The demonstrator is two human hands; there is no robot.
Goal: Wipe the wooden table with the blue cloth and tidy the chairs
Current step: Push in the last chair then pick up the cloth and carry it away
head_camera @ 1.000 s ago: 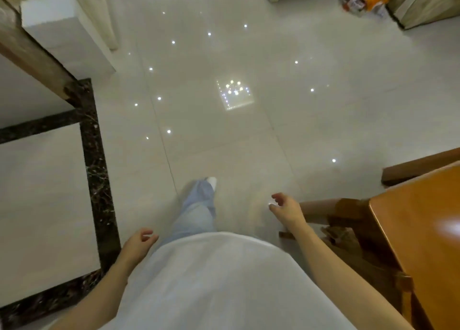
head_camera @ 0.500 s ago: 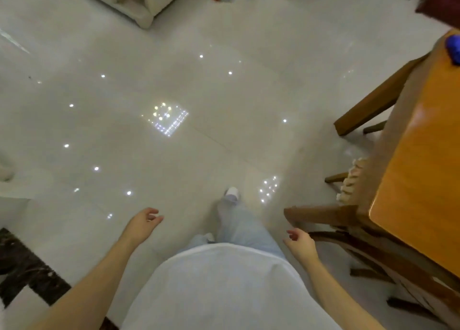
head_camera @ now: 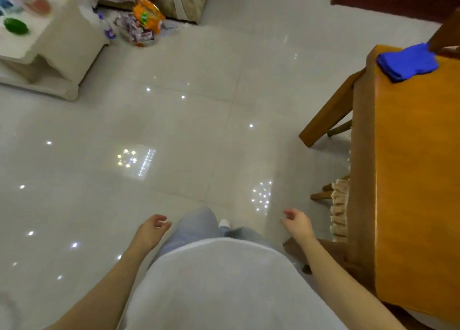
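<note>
Closer now, blue cloth lies on the bench corner; left grip and right grip hang loosely curled, empty.

A crumpled blue cloth lay at the far corner of the glossy wooden table; chairs stood tucked along its left edge.
</note>
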